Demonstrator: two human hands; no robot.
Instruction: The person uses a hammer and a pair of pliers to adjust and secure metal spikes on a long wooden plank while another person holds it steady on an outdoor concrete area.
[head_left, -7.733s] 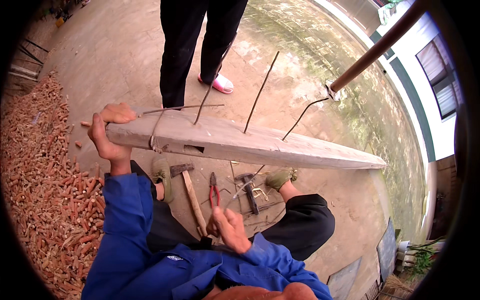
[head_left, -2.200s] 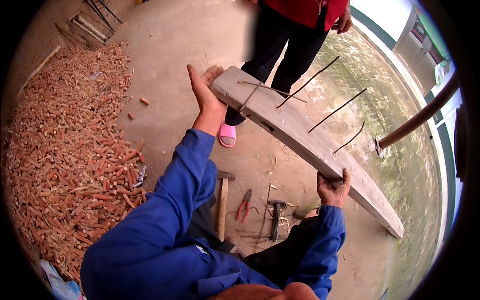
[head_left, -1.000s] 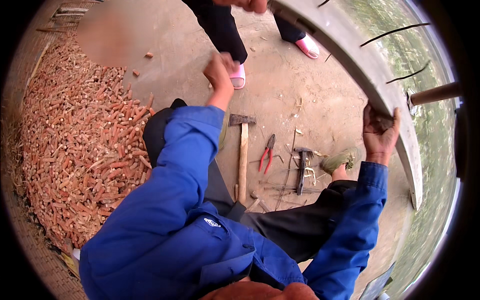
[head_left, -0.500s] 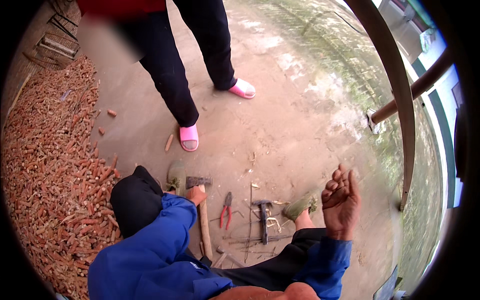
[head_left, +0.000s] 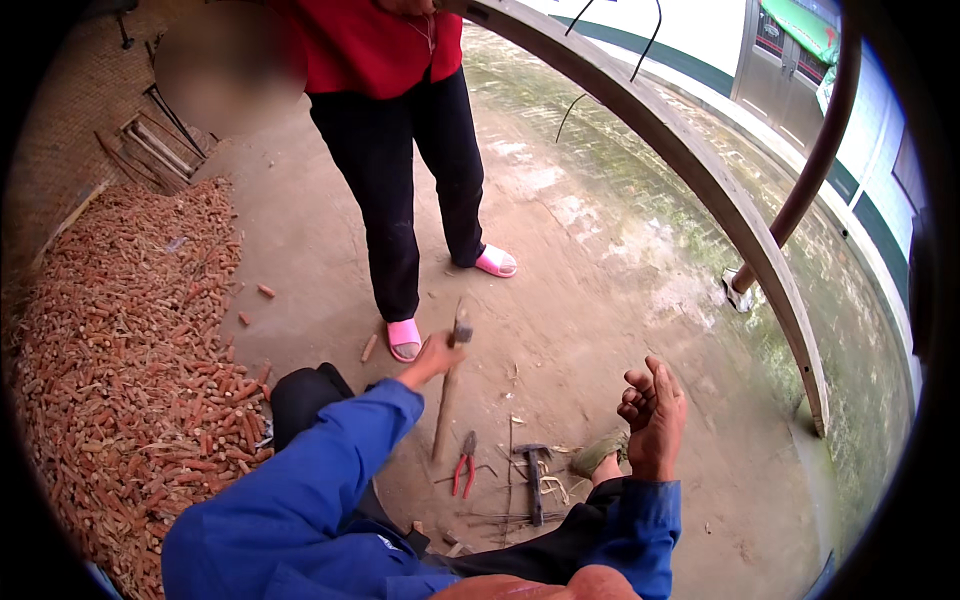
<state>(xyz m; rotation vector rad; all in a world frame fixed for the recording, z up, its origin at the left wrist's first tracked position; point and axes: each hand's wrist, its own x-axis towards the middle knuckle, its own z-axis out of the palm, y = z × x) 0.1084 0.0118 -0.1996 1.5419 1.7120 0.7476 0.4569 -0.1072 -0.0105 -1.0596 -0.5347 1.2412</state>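
My left hand (head_left: 432,358) is closed round the wooden handle of an axe (head_left: 447,405), just below its dark metal head. The axe hangs above the ground, its handle pointing down toward me. My right hand (head_left: 655,425) is raised on the right with nothing in it, fingers loosely bent and apart. Between my legs, red-handled pliers (head_left: 466,468) lie on the ground. A dark metal hammer (head_left: 534,485) rests to their right, among thin metal rods (head_left: 500,518) and pale scraps.
A person in a red top and black trousers (head_left: 395,180) stands ahead in pink slippers (head_left: 404,338), a hand near the top of a long curved beam (head_left: 690,150). Wires stick out from the beam. Corn cobs (head_left: 140,400) are heaped at left; a brown post (head_left: 800,200) stands right.
My left hand has lifted the axe and carried it forward and to the right. My right hand's fingers have curled slightly. The view has tipped up, showing more of the person and the beam.
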